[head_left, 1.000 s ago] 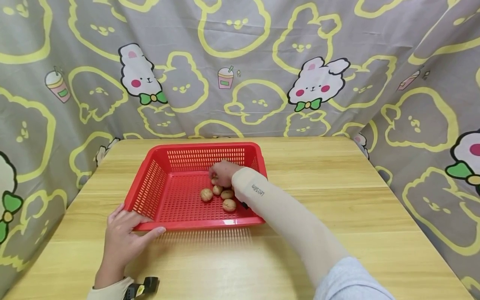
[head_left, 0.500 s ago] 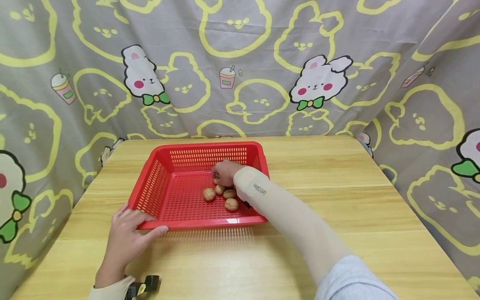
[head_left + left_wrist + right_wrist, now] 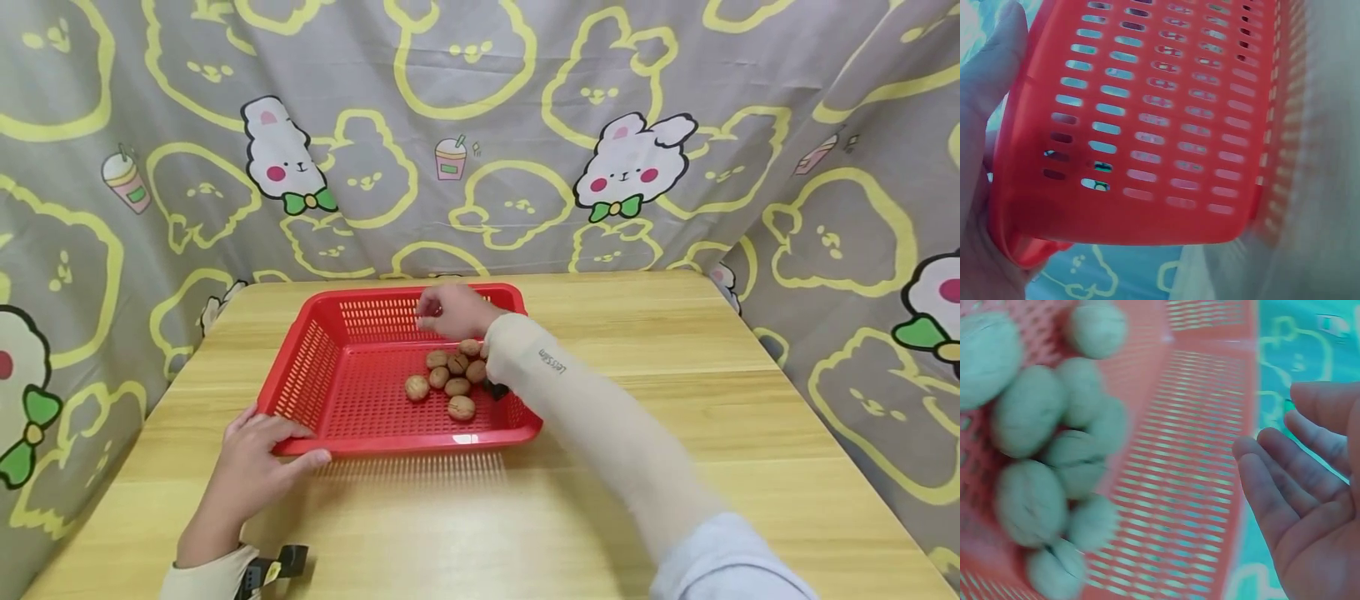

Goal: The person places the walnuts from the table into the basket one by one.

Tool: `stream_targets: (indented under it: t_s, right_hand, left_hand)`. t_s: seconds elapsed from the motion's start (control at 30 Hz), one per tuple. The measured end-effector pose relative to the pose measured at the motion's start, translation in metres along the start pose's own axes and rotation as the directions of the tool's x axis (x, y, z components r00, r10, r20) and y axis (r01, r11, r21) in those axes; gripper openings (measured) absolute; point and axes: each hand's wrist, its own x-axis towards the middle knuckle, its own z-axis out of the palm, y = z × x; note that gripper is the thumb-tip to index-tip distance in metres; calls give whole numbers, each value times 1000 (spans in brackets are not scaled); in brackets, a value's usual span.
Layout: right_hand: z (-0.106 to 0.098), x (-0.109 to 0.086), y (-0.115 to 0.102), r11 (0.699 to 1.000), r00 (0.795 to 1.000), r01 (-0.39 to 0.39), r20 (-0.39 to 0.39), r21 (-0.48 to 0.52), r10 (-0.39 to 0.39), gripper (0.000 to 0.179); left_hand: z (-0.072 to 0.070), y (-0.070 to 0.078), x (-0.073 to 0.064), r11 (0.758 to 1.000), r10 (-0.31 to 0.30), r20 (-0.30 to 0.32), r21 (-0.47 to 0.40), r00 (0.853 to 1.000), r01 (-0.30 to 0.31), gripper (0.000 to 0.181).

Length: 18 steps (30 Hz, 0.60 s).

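Observation:
A red plastic basket (image 3: 405,445) with slotted walls stands on the table. My left hand (image 3: 257,467) grips its near left corner, thumb outside on the rim and fingers over the edge; the left wrist view shows the hand along the basket's rim (image 3: 1013,156). Several brown walnuts (image 3: 457,387) lie clustered in the right part of the basket, with one walnut (image 3: 461,407) nearest the front wall. Above the basket's back wall is my right hand (image 3: 456,312). In the right wrist view the right hand (image 3: 1310,481) has loosely bent fingers and holds nothing, beside the walnuts (image 3: 1029,503).
The light wood table (image 3: 637,392) extends around the basket, widest to its right. A grey curtain (image 3: 517,100) with yellow cartoon outlines hangs behind and at both sides. A black wrist camera (image 3: 292,560) sits at the left wrist.
My right hand has risen from among the walnuts toward the basket's back wall, and more walnuts show beneath it. The left hand keeps its grip on the basket.

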Motion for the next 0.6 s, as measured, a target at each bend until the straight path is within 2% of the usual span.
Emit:
stream_targets:
  t_s: [0.13, 0.23, 0.4, 0.5, 0.6]
  right_hand:
    - [-26, -15, -3, 999, 993, 13, -114, 32, -10, 14]
    - [-44, -30, 3, 999, 980, 5, -200, 51, 5, 12]
    - [-64, -62, 27, 999, 934, -33, -354, 26, 40, 13]
    - [-68, -82, 48, 997, 893, -80, -445, 1, 72, 14]
    - [-68, -103, 68, 991, 846, -128, -525, -22, 98, 16]
  left_hand:
    - [-7, 2, 6, 1000, -14, 63, 5, 998, 13, 27]
    - [-14, 6, 11, 998, -59, 124, 30, 991, 56, 28]
    - [-23, 10, 15, 989, -136, 197, 93, 971, 119, 33]
    - [-27, 11, 17, 987, -143, 176, 100, 974, 126, 33]
    - [-30, 11, 23, 991, -90, 84, 102, 992, 81, 32]
